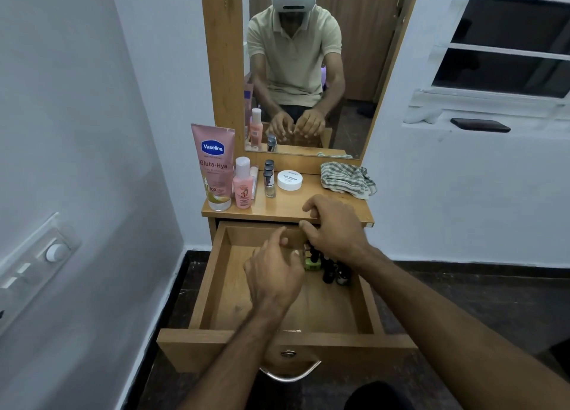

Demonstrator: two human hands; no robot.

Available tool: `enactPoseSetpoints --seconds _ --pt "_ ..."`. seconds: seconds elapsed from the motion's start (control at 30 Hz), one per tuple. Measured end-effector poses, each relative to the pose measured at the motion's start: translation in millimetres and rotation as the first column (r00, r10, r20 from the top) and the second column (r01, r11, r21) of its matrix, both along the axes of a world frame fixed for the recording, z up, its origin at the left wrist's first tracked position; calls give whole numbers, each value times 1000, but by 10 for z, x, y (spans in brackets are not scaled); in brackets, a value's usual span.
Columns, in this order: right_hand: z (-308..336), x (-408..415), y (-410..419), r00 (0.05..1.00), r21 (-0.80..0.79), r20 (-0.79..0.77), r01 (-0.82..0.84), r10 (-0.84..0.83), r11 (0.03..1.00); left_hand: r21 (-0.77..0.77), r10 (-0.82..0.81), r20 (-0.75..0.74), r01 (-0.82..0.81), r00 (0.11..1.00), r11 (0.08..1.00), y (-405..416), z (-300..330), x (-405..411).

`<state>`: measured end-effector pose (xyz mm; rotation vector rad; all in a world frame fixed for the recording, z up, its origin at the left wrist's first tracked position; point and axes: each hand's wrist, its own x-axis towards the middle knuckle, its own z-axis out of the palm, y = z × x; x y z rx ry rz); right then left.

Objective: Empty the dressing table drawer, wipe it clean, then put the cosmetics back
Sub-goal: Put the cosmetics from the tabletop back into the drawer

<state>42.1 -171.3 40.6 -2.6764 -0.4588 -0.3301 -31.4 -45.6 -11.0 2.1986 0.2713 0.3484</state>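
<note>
Right hand (334, 229): fingers curled downward over a cluster of small bottles (328, 266) at the back right of the drawer (216, 273). Whether the fingertips actually clamp a bottle cannot be told, because the hand covers the bottle tops. Left hand (273, 272): fingers loosely spread and slightly bent, hovering inside the drawer just left of the bottle cluster, holding nothing visible.

The drawer is pulled fully out below the dressing table top (308, 207). Its wooden floor is bare apart from the bottle cluster, which includes 1 green-based bottle and at least 2 dark ones. A curved metal handle (290, 374) sits on the drawer front.

Above the drawer, on the table top: a pink Vaseline tube (212, 165) at far left, a small pink bottle (243, 184) beside it, a row of nail polish bottles (269, 178), a round white tub (290, 179), and a crumpled checked cloth (347, 178) at the right. The mirror (305, 70) stands behind these items.
</note>
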Motion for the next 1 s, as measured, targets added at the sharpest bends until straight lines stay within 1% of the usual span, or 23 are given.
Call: enactPoseSetpoints --seconds 0.13,0.27,0.37,0.47,0.67,0.8,0.87,1.0 --pt "70 284 337 998 8 -40 -51 51 999 7 33 -7 -33 999 999 247 37 100" --pt "161 550 610 998 -72 -38 -61 58 996 -12 45 -14 -45 999 999 419 22 155" --pt "153 668 712 993 -102 -112 -51 39 994 -29 50 -12 -50 999 998 472 -18 157" --pt "80 682 749 989 -36 -147 -40 34 999 -49 50 7 -49 999 998 466 -88 129" --pt "72 648 721 996 112 -92 21 -11 994 -57 37 -12 -38 999 998 403 -150 149" --pt "100 540 553 992 131 -124 -12 29 991 -100 35 11 -34 999 994 347 -161 163" --pt "131 434 417 985 125 -155 -51 70 991 -129 36 26 -33 999 991 309 -178 171" --pt "200 243 165 943 117 -298 -121 151 986 -139 -9 36 14 999 990 201 -176 203"
